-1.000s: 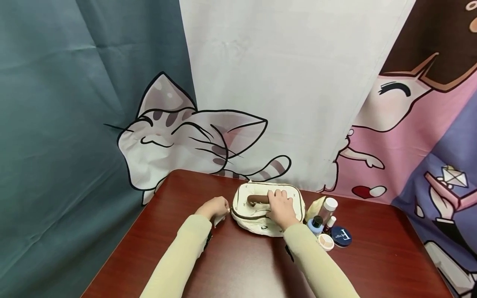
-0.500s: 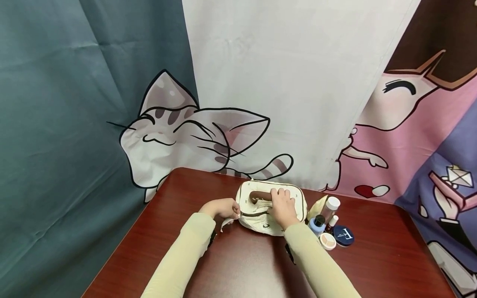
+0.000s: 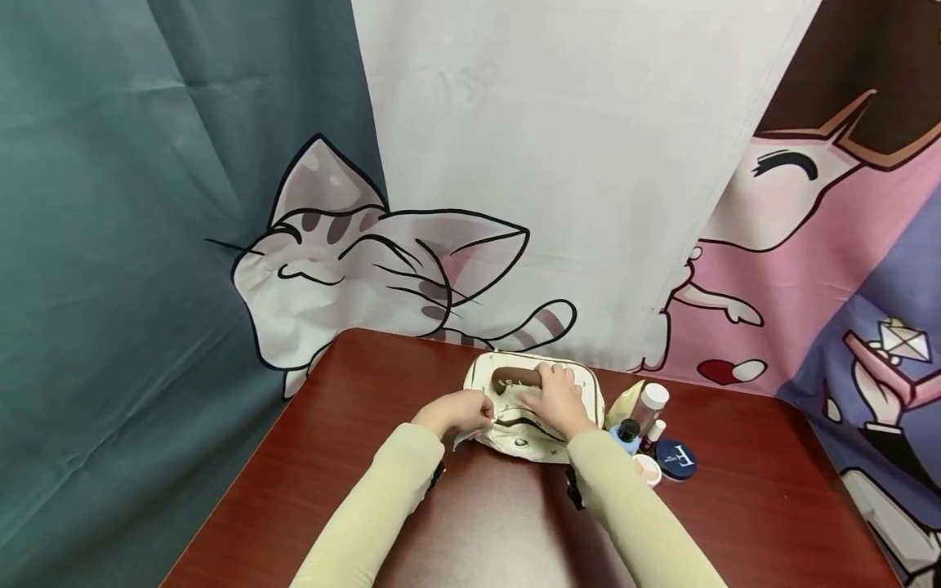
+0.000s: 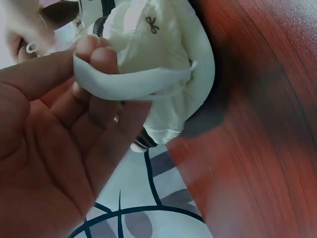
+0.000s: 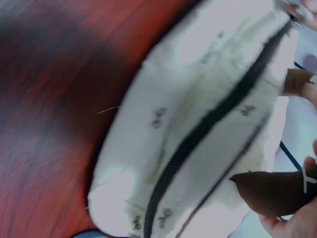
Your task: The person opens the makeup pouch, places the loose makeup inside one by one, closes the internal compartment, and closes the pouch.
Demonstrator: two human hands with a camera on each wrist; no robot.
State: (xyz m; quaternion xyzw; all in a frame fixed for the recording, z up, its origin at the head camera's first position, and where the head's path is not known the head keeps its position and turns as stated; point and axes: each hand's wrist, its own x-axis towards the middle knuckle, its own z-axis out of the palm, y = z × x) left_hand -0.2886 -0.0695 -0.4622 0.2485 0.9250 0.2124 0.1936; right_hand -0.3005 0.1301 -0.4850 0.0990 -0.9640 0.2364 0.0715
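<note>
A cream cosmetic bag [image 3: 540, 447] with small printed motifs, dark zippers and a brown top handle [image 3: 510, 378] lies on the table. At the left end of the front zipper [image 5: 203, 129], my left hand [image 3: 465, 411] pinches the zipper pull, whose metal part is hidden by the fingertips. A white ribbon [image 4: 129, 85] trails from those fingertips beside the bag's end. My right hand [image 3: 562, 404] holds the handle near its right end, thumb spread over the bag's top. In the right wrist view its fingers [image 5: 292, 225] show beside the handle.
Right of the bag stand a white-capped bottle [image 3: 650, 402], a blue bottle [image 3: 623, 439] with a black cap, and a small white-capped bottle [image 3: 653, 435]. A navy round case [image 3: 676, 459], a round palette [image 3: 647, 470] and a yellowish packet [image 3: 625, 403] sit there too. Printed curtains hang behind the table.
My left hand has moved rightward from beside the bag onto the left part of its front zipper, the white ribbon trailing along. My right hand stays at the handle, its thumb now spread further out.
</note>
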